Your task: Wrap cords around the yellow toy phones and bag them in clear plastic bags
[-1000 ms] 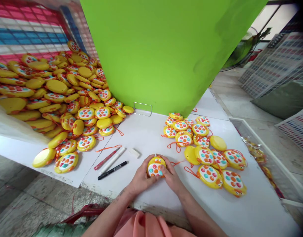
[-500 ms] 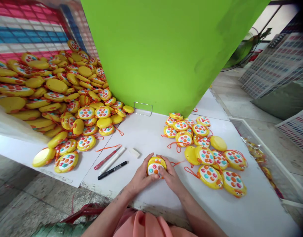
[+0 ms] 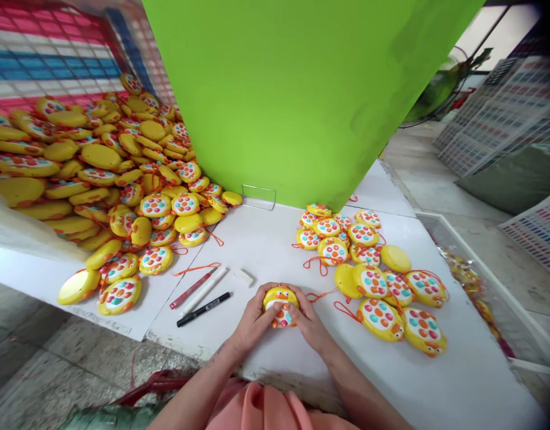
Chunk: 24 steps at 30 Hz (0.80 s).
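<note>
A round yellow duck toy (image 3: pixel 280 297) with coloured buttons rests on the white table (image 3: pixel 275 245) near its front edge. My left hand (image 3: pixel 253 325) grips its left side and my right hand (image 3: pixel 309 322) grips its right side. Both thumbs lie across the button face and cover much of it. An orange cord (image 3: pixel 322 294) trails from the toy to the right.
A big heap of the same toys (image 3: pixel 104 173) fills the left. A smaller group (image 3: pixel 373 275) lies at the right. Three pens (image 3: pixel 200 294) and a white eraser (image 3: pixel 243 276) lie left of my hands. A green board (image 3: pixel 297 89) stands behind.
My thumbs have slid further over the toy's button face, covering more of it. The toy stays in the same spot on the table.
</note>
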Each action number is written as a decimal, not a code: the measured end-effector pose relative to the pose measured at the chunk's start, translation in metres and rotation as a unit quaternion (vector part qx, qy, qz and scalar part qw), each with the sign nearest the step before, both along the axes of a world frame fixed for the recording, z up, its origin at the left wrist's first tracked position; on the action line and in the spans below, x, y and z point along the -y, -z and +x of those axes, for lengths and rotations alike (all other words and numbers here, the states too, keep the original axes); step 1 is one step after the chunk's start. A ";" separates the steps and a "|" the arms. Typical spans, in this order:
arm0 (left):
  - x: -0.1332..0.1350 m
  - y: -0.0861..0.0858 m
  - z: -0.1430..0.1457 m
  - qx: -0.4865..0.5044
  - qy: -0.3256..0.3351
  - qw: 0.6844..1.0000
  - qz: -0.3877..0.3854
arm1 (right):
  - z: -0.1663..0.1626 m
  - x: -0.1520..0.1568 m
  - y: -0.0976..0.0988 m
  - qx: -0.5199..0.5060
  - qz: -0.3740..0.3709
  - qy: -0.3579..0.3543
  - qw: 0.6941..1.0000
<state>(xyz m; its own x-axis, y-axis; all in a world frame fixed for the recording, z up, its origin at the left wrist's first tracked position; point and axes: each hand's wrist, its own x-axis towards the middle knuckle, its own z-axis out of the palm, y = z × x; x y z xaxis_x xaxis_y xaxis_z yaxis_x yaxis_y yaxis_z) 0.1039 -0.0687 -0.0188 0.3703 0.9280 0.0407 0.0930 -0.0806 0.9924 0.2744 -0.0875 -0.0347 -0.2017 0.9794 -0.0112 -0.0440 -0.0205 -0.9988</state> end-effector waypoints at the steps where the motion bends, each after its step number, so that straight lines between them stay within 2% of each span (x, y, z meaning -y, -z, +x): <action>1: 0.000 0.001 0.000 0.008 -0.002 1.000 -0.004 | 0.000 0.000 0.000 -0.001 0.001 -0.003 1.000; 8: -0.001 0.002 0.000 0.007 -0.013 1.000 -0.013 | 0.001 -0.001 -0.002 -0.022 -0.011 -0.010 1.000; 16: 0.000 0.006 -0.001 0.058 0.032 0.995 -0.078 | 0.001 -0.003 -0.004 -0.013 -0.024 0.007 1.000; 20: 0.000 0.006 0.000 0.056 0.034 0.994 -0.089 | 0.001 -0.002 -0.006 -0.025 -0.022 0.001 0.999; 24: -0.002 0.005 -0.001 0.081 0.064 0.990 -0.097 | 0.000 -0.002 -0.005 -0.018 -0.026 0.017 0.999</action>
<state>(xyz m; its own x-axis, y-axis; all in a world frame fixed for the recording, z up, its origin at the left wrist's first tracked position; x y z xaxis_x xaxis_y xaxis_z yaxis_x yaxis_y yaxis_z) 0.1026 -0.0672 -0.0241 0.4880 0.8704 -0.0653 -0.0671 0.1120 0.9914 0.2747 -0.0856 -0.0299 -0.1693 0.9840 -0.0560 -0.0817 -0.0707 -0.9941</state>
